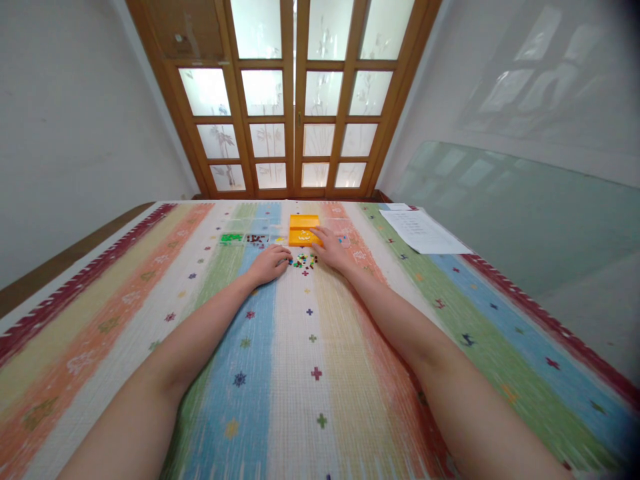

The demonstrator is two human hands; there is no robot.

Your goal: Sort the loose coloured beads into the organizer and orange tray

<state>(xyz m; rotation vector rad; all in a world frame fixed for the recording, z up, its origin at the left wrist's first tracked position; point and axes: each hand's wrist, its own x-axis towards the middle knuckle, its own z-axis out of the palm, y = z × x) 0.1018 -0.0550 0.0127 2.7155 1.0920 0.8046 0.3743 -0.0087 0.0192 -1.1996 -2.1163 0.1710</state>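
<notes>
A small pile of mixed coloured pieces (303, 261), too small to name, lies on the striped cloth between my hands. My left hand (271, 264) rests at the left side of the pile, its fingers bent and pressed together; whatever they hold is hidden. Just beyond the pile stands an open orange box (295, 242) with white pieces (303, 235) inside. My right hand (331, 249) reaches over the box's right edge, fingers stretched and thumb apart, and nothing shows in it. Left of the box, a clear compartment holds green pieces (231, 238), and another holds dark brown pieces (257, 239).
Yellow pieces (279, 239) sit in a clear compartment beside the orange box, and blue pieces (342, 239) lie behind my right hand. White printed sheets (425, 230) lie at the table's right. The striped cloth (295, 373) covers the table; wood-framed glass doors (295, 100) stand behind.
</notes>
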